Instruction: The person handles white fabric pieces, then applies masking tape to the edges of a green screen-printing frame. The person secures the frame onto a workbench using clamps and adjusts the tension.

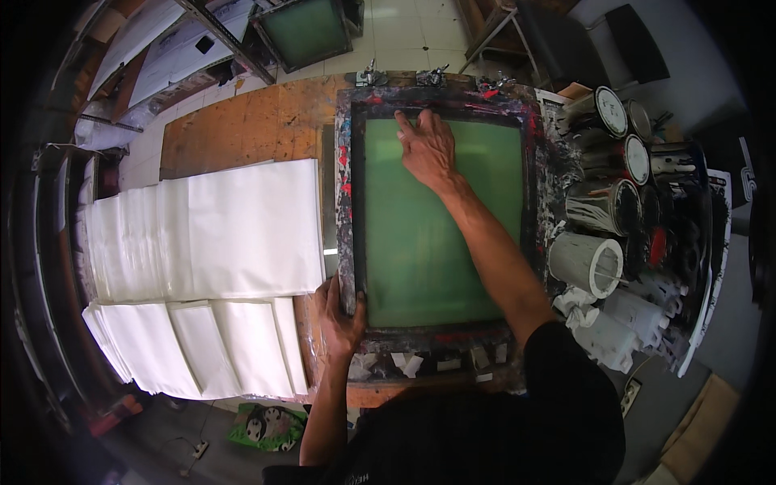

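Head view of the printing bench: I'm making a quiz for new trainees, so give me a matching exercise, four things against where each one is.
Things:
1. left hand
2. right hand
3. stacks of white sheets
4. ink cans

Places:
A. flat on the far part of the green mesh
B. lined up right of the screen frame
C. gripping the frame's near left corner
D. spread over the table left of the frame

Pairs: 1-C, 2-A, 3-D, 4-B
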The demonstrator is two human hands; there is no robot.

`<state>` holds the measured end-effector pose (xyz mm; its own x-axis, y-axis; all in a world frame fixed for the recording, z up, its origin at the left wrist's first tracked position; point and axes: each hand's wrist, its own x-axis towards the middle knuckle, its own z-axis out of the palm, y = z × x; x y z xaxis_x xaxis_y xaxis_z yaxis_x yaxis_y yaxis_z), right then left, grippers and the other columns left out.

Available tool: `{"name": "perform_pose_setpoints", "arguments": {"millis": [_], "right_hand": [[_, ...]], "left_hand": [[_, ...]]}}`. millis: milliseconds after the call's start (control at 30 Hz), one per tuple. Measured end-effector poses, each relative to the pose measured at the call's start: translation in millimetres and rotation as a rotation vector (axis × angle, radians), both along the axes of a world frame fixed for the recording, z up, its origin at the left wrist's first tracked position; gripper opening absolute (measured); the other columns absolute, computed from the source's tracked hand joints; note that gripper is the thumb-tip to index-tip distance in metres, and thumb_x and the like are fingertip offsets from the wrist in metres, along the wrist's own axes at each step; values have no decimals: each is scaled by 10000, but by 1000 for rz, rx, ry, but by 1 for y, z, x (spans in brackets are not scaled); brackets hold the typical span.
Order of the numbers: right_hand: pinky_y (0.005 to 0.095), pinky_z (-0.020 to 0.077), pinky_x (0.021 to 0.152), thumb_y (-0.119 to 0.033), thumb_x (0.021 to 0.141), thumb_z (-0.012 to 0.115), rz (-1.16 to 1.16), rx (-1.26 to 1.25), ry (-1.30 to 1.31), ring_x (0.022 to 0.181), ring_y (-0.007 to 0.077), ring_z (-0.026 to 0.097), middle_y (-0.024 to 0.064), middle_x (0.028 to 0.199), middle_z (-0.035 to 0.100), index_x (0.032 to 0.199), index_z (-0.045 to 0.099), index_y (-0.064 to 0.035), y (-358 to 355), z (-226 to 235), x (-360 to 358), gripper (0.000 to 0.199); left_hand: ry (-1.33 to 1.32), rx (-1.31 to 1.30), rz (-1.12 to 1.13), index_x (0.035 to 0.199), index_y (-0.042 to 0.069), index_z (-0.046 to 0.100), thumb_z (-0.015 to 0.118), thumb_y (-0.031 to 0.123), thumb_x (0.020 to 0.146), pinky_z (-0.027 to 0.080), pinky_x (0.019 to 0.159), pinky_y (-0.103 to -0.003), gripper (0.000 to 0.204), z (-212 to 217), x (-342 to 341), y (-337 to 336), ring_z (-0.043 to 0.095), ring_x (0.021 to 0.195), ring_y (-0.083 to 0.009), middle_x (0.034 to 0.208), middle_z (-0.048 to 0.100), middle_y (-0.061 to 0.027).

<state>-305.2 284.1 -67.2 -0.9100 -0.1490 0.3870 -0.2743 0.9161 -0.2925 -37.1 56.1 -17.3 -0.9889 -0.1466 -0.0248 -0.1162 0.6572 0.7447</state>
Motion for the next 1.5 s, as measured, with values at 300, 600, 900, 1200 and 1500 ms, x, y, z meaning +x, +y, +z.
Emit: {"name": "perform_pose_setpoints", "arguments": {"millis": [300,600,900,1200,1500], "right_hand": [[439,402,813,-217,917,681,-128,89,-107,961,280,518,97,958,524,1275,728,-251,41,21,8,363],[422,392,790,-160,842,743,-184,-27,9,918,252,517,64,919,524,1240,737,-184,-23,-7,5,398],[466,440,782,-153,872,704,-516,121,-20,891,295,579,99,917,562,1249,729,-207,77,5,33,382],[452,501,598,-139,832,681,-563,82,-58,676,302,655,124,751,664,1277,704,-107,87,-2,19,447],[487,529,598,-158,841,656,-683,-55,-468,642,337,693,137,686,687,1364,634,-90,96,30,21,528]], "left_hand": [[-35,-21,-38,1341,-77,558,755,127,865,475,976,-487,554,-6,-1,-3,578,1137,-410,1234,581,-264],[-61,-77,-34,1322,-71,551,736,213,878,464,954,-519,559,-6,-2,-1,570,1114,-431,1205,576,-275],[-27,-134,-67,1337,-58,521,736,164,890,446,919,-522,543,-10,2,-4,555,1060,-421,1182,552,-273],[17,-187,-110,1342,-90,507,697,283,933,445,914,-536,585,-15,1,-5,551,1074,-439,1202,546,-296],[32,-221,-74,1339,-88,508,701,340,933,454,919,-541,621,-28,13,-11,556,1109,-440,1228,550,-297]]}}
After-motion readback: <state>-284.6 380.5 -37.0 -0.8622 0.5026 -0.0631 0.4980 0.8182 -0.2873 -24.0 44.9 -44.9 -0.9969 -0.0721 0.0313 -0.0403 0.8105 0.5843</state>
